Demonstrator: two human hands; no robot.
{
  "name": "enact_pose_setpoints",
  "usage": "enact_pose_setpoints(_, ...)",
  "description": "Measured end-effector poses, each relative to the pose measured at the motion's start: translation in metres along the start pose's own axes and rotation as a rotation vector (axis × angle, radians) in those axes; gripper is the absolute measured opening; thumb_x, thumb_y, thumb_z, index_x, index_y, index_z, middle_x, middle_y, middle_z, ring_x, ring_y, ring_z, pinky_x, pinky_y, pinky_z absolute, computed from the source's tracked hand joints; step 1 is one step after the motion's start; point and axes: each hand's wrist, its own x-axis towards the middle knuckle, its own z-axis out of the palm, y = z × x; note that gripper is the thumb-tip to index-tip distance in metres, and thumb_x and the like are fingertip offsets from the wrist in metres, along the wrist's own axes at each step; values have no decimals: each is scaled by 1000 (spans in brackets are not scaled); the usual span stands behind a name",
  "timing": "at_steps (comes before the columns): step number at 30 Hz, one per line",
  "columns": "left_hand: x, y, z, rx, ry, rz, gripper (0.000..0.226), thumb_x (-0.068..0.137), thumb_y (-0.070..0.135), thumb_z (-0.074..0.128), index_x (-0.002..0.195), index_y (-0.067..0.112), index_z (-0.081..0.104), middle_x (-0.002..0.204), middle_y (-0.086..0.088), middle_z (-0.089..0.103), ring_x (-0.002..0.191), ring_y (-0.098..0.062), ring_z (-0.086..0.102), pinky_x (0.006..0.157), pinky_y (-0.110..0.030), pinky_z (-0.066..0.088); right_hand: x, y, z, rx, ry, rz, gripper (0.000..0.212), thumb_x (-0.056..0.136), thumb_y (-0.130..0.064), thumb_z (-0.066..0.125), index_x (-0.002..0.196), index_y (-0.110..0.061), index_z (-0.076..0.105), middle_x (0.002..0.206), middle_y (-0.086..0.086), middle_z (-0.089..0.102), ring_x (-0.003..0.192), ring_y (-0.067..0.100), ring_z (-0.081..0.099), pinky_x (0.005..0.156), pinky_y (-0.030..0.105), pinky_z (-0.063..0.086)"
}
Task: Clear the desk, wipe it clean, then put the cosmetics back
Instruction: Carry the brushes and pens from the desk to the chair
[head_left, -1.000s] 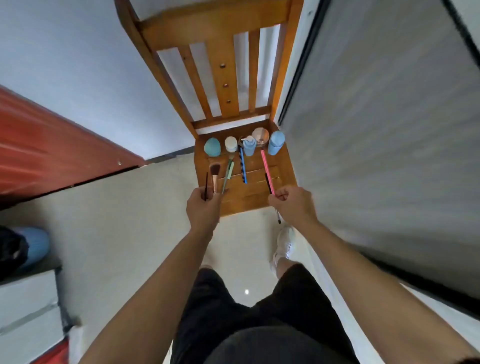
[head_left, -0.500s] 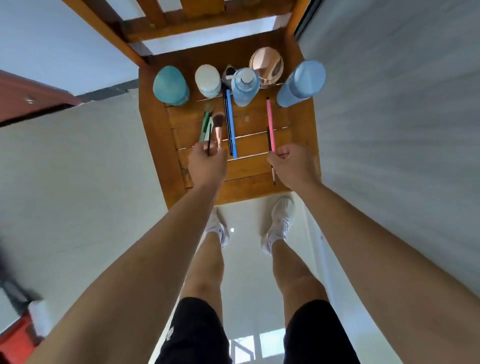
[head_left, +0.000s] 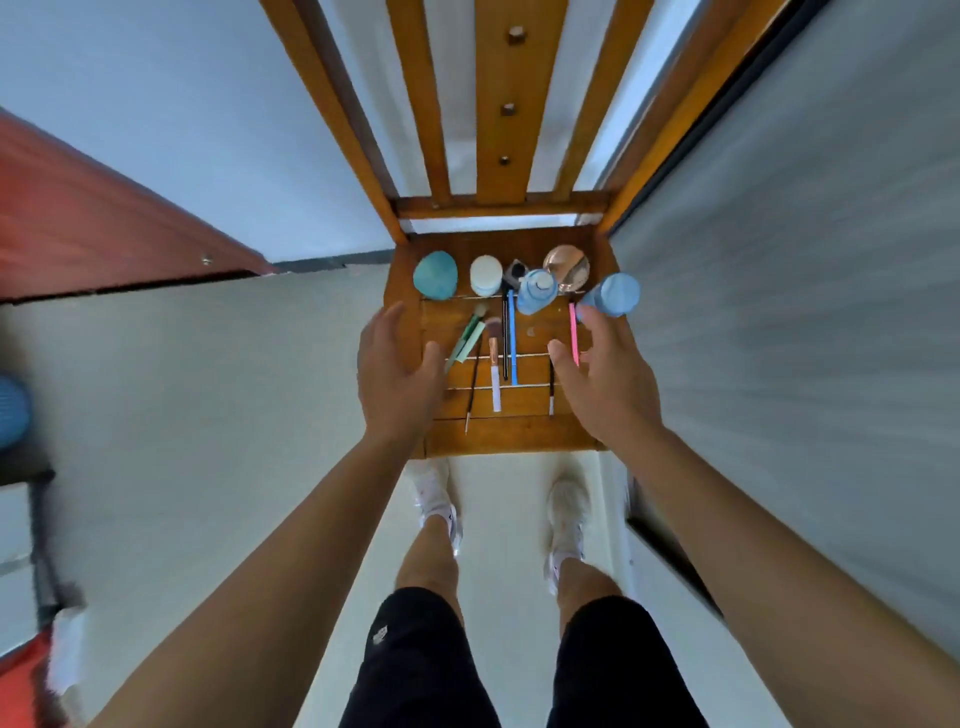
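Head view: left hand and right hand have released the brushes, fingers now spread apart.

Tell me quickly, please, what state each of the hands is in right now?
Left hand: open, holding nothing.
Right hand: open, holding nothing.

The chair seat is made of wooden slats with a warm varnish, smooth and a little shiny. The round compact has a mirror-like metallic top in a rose-gold colour. The middle blue bottle and the right blue bottle look like smooth, half-clear plastic. The teal sponge looks matt and soft. The white jar seems to be plain matt plastic. The powder brush has soft bristles and a shiny copper ferrule. The floor is pale and smooth with some gloss. The shorts are of black matt cloth.
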Motion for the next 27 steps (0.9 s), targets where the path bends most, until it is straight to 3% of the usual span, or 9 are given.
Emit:
enact_pose_setpoints(2,-22,27,-43,16,106,69,58,96,42,58,148,27,37,157,3,34,142,-19,35,114,-49,35,-7,-32,-36,-27,74,-146,55,100,-55,45,146,-27,38,143,0,48,122,18,57,81,27,53)
enact_pose_setpoints(7,-123,66,-162,45,427,182,59,95,35,62,148,23,39,160,0,31,146,-20,29,116,-51,31,-53,-133,-105,-15,117,-456,60,99,-58,44,150,-27,33,151,1,40,134,21,47,98,44,53)
enact_pose_setpoints(14,-257,21,-311,127,751,118,60,94,33,62,148,17,40,160,-8,28,144,-29,30,114,-52,30,-175,-272,-122,32,32,-915,57,102,-51,46,149,-21,37,150,5,42,137,21,42,106,43,47)
enact_pose_setpoints(19,-356,-68,-405,45,989,-2,51,93,32,63,140,16,49,149,-7,45,135,-29,44,106,-52,41,-293,-353,-58,123,-90,-1168,55,100,-46,53,145,-16,44,143,8,50,129,23,50,102,42,49)
enact_pose_setpoints(23,-452,-183,-465,16,1143,-137,48,91,24,66,136,11,53,135,-7,56,125,-28,51,101,-46,45,-413,-409,38,132,-172,-1352,55,95,-33,65,139,-4,51,133,17,56,123,34,53,99,47,47)
enact_pose_setpoints(27,-543,-298,-514,-18,1254,-327,46,91,23,66,134,12,55,125,-7,59,116,-28,54,92,-43,46,-549,-451,137,103,-363,-1483,56,96,-36,62,142,-7,48,136,12,52,127,29,50,100,45,48)
